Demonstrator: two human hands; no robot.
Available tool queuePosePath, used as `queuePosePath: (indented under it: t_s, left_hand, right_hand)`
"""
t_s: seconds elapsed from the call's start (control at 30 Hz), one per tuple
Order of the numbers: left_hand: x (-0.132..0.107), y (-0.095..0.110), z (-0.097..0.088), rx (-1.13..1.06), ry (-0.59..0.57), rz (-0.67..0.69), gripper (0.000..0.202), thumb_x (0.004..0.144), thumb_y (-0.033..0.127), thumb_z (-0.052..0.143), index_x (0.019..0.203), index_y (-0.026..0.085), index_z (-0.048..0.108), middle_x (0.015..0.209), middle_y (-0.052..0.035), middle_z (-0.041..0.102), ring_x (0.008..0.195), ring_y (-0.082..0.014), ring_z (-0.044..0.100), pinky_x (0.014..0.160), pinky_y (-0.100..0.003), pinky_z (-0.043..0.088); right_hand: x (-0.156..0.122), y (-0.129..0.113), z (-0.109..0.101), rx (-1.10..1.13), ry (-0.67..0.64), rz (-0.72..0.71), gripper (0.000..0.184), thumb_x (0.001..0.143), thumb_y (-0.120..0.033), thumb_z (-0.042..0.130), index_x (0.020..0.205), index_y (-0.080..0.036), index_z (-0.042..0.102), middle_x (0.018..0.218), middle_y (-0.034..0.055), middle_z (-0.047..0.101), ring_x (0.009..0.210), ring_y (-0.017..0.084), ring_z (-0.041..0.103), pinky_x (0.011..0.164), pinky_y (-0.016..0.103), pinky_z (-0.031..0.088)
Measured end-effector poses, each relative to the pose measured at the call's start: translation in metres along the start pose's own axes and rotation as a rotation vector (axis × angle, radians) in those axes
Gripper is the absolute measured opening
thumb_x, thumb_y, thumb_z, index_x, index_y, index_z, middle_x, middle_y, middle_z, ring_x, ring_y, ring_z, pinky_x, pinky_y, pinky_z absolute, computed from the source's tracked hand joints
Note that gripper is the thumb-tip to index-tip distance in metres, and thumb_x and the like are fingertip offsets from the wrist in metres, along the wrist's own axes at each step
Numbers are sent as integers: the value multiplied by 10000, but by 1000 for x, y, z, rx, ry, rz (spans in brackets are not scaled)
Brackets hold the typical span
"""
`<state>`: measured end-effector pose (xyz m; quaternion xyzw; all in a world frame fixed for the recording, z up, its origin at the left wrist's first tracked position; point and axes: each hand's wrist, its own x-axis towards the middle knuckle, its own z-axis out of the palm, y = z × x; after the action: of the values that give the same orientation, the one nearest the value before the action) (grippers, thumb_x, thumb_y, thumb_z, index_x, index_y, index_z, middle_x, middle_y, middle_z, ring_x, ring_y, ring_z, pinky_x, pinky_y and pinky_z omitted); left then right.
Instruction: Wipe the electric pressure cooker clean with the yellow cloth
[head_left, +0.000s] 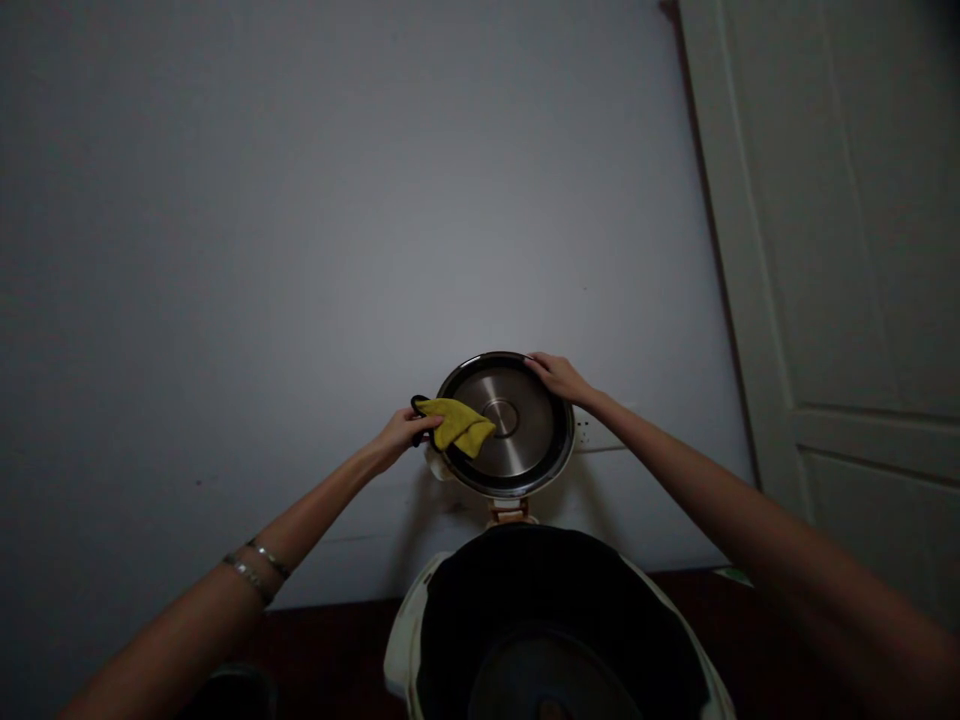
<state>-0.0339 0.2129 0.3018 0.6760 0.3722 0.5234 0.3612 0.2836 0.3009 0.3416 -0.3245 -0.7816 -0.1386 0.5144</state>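
A round metal-lined lid [536, 455] stands raised on its hinge [511, 511] behind a white electric pressure cooker [405, 640]. My left hand [401, 435] is closed on a yellow cloth [459, 424] with a dark edge, held at the left side of the lid and overlapping its metal inner face. My right hand [559, 378] rests at the lid's upper right rim, gripping it with the fingers on the inner edge. Below, the cooker's dark inside lies uncovered, with a round plate-like shape dimly visible at its bottom.
A pale wall [300, 250] rises right behind the lid. On it, a power socket [586, 431] sits partly hidden beside my right forearm. A panelled door [862, 300] is at the right. The cooker stands on a dark red surface [330, 640]; a dark round object [236, 690] shows dimly at lower left.
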Motion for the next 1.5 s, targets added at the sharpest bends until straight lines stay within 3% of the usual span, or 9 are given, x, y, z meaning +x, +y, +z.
queuePosePath:
  t_s: [0.27,0.43,0.57,0.67,0.8,0.97,1.1,1.27,1.5]
  left_hand:
    - [-15,7,11,-157,42,-17,345,524,219,744,836,89,676,908,-98,699,838,-193,632,798,-302,468]
    - [-29,15,-11,-106,337,131,278,531,216,636,790,120,607,747,-17,646,680,-155,583,634,-272,457]
    - [-45,10,-34,215,479,323,236,587,252,587,799,150,561,719,22,572,688,-146,542,624,-257,436]
    - [-59,-3,-37,560,437,441,268,644,225,574,905,169,553,834,-1,577,811,-174,552,735,-305,456]
    - [-69,-24,-29,928,400,598,386,650,53,498,1006,188,563,970,-44,532,918,-184,538,831,-339,454]
    - [-62,-44,-18,1178,324,675,481,692,39,514,1144,204,521,1100,-72,506,991,-194,530,830,-324,482]
    - [-54,-52,-4,1377,326,633,515,739,84,542,1227,238,487,1127,-83,500,991,-204,537,713,-281,511]
    - [-55,-60,9,1489,284,687,487,760,108,555,1232,203,489,1097,-113,508,1018,-241,489,764,-357,514]
    - [-46,-73,6,1419,249,950,421,810,89,486,1228,137,477,1157,-173,494,1073,-274,452,859,-467,474]
  right_hand:
    - [-9,-5,12,14,174,4,311,922,-332,385,997,-196,654,1020,76,696,920,216,626,821,315,451]
    - [-15,-5,15,20,237,9,325,918,-337,389,990,-181,664,1004,85,701,894,226,637,803,324,459]
    - [-16,-3,17,8,254,17,333,916,-348,389,995,-187,671,989,83,706,878,233,642,787,332,466]
    - [-16,-1,19,-1,264,20,334,913,-350,399,1009,-184,672,1000,87,705,895,242,641,793,339,464]
    - [-16,2,20,-11,259,27,337,914,-357,399,1029,-192,669,1003,82,705,889,244,640,790,341,461]
    - [-17,3,20,-23,268,26,347,914,-368,395,1019,-189,673,984,89,707,867,252,642,773,346,460]
    - [-18,2,21,-37,288,38,345,910,-365,400,1010,-186,678,968,90,711,850,252,648,769,346,461]
    - [-17,-1,21,-52,288,46,350,908,-370,399,1017,-189,679,987,88,709,869,258,645,784,354,459]
    - [-17,-2,22,-76,290,46,365,909,-388,392,1024,-199,683,981,83,711,857,266,645,780,365,460]
